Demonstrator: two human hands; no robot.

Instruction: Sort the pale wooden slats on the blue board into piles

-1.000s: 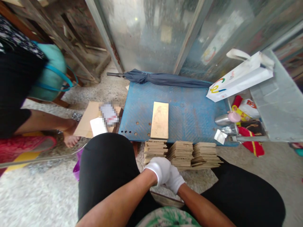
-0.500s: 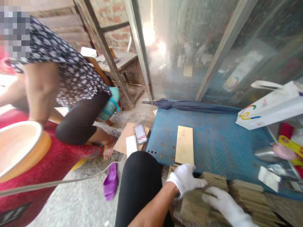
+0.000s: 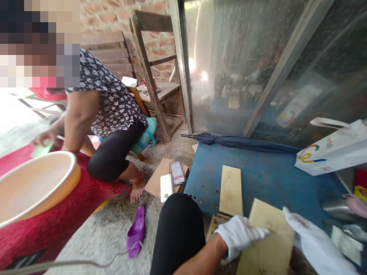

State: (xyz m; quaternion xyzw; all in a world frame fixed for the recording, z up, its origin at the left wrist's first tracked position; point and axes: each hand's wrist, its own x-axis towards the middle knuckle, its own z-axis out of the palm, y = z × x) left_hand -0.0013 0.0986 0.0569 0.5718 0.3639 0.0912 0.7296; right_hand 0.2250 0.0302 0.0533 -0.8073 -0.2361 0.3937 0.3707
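Note:
My left hand (image 3: 239, 233), in a white glove, grips the left edge of a pale yellow rectangular slab (image 3: 268, 233), thumb across its face. The slab is tilted up; whether it is a board or pressed sheets I cannot tell. At its right edge is my gloved right hand (image 3: 314, 240), fingers along the edge, partly hidden behind it. A similar yellow slab (image 3: 231, 189) lies flat on the blue table (image 3: 197, 172). Below the hands, layered brownish stacks (image 3: 213, 227) are mostly covered by the slab.
A folded umbrella (image 3: 243, 143) lies along the table's back edge, with a white paper bag (image 3: 334, 147) at right. To the left, another person (image 3: 111, 103) sits by an orange basin (image 3: 76, 177) on a red surface. A purple slipper (image 3: 136, 233) and a cable (image 3: 86, 262) are on the floor.
The pale yellow slab has come up between my hands, over the brownish stacks. My right hand has moved up and right to its edge. The view has shifted left and upward.

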